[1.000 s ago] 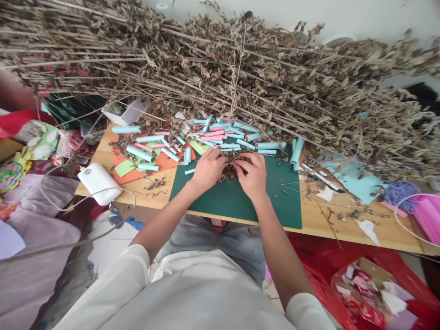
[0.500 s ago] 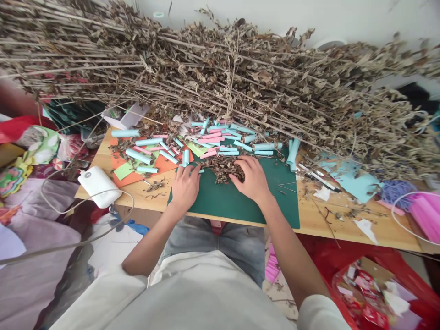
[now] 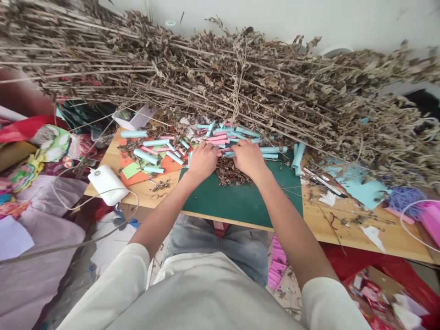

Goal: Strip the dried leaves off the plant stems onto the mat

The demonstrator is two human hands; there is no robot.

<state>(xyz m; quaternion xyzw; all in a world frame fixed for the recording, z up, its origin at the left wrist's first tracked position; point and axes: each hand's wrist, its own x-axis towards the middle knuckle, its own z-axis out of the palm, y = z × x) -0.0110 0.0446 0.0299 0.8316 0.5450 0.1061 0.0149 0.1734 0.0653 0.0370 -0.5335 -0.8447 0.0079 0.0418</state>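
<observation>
My left hand (image 3: 203,161) is over the pile of rolled paper tubes, with its fingers bent and their tips on a pink paper tube (image 3: 223,150). Close beside it, my right hand (image 3: 248,158) curls down over the pile near the tube's other end; whatever its fingertips hold is hidden. Around the hands lie light-blue paper tubes (image 3: 273,150) and more pink ones. A small heap of dry, crumbled leaves (image 3: 229,175) sits on the green cutting mat (image 3: 220,199), just below the hands.
Long dried leafy stalks (image 3: 213,78) stretch across the back of the wooden table (image 3: 343,224). A white power bank (image 3: 107,184) with a cable lies at left. To the right are a pen (image 3: 325,182), blue paper (image 3: 366,185) and purple string (image 3: 405,201).
Both hands have moved up and closer together, leaving the leaf heap for the paper tubes. My right hand no longer cups the leaves. The whole view has shifted slightly.
</observation>
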